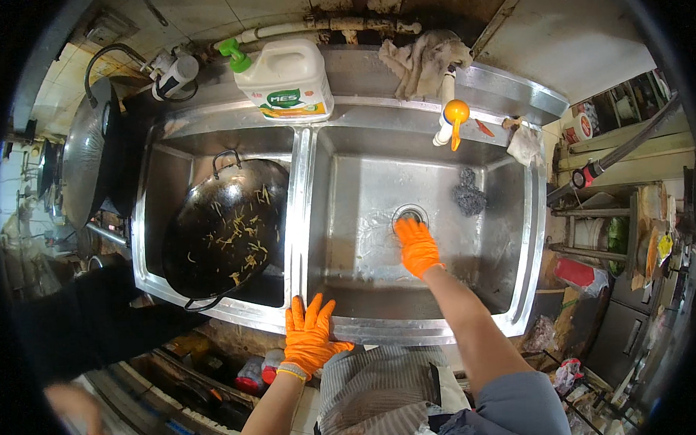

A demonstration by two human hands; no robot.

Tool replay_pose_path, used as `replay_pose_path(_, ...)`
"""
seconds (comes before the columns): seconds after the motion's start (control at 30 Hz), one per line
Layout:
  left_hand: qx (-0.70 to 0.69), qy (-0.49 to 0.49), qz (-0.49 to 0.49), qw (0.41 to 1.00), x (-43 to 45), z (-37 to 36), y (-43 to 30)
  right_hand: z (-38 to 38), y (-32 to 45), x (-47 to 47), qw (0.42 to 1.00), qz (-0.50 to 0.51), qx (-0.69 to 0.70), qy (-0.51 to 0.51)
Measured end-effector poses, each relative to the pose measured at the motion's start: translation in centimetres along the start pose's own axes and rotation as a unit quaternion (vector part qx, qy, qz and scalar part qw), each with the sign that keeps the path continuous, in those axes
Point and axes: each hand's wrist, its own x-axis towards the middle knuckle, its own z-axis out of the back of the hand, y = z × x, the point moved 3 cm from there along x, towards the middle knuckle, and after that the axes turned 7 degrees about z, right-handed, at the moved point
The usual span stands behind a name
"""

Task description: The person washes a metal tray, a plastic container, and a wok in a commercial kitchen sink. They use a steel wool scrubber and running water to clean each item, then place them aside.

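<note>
My left hand (pixel 310 339), in an orange glove, rests on the front rim of a two-basin stainless steel sink (pixel 380 327) with its fingers spread. Inside the right basin, my gloved right hand (pixel 418 246) reaches down to the drain (pixel 410 211). Its fingertips cover the drain's near part, so I cannot see whether they grip anything. A steel wool scourer (pixel 468 193) lies on the basin floor, right of the drain. The left basin holds a black wok (pixel 202 240) with two loop handles, tilted, with pale food shreds stuck inside.
A white detergent jug (pixel 288 76) with a green pump stands on the back ledge. A tap with an orange lever (pixel 455 119) overhangs the right basin. Cloths (pixel 426 62) lie behind it. Another wok (pixel 90 157) leans at left. A person's blurred arm (pixel 78 408) shows lower left.
</note>
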Motion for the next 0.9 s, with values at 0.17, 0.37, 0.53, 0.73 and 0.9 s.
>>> replay_pose_path(0.17, -0.009, -0.008, -0.004, 1.000, 0.2, -0.2, 0.0, 2.1, -3.4, -4.0, 0.916, -0.365, 0.144, 0.084)
replay_pose_path(0.37, 0.008, 0.000, 0.004, 1.000, 0.3, -0.6, 0.1, -4.0, -2.8, -2.3, 0.622, -0.340, 0.705, 0.021)
replay_pose_path(0.53, 0.003, -0.012, 0.006, 1.000, 0.2, -0.6, 0.3, -3.7, 1.4, 0.0, 0.587, -0.334, 0.701, 0.230)
replay_pose_path(0.73, 0.005, -0.027, -0.006, 1.000, 0.4, -0.9, 0.1, -3.0, 14.6, 2.9, 0.561, -0.203, 0.660, 0.456)
replay_pose_path(0.9, 0.025, -0.025, -0.010, 0.999, 0.7, -1.1, 0.5, -9.4, 11.1, 3.4, 0.573, -0.198, 0.729, 0.319)
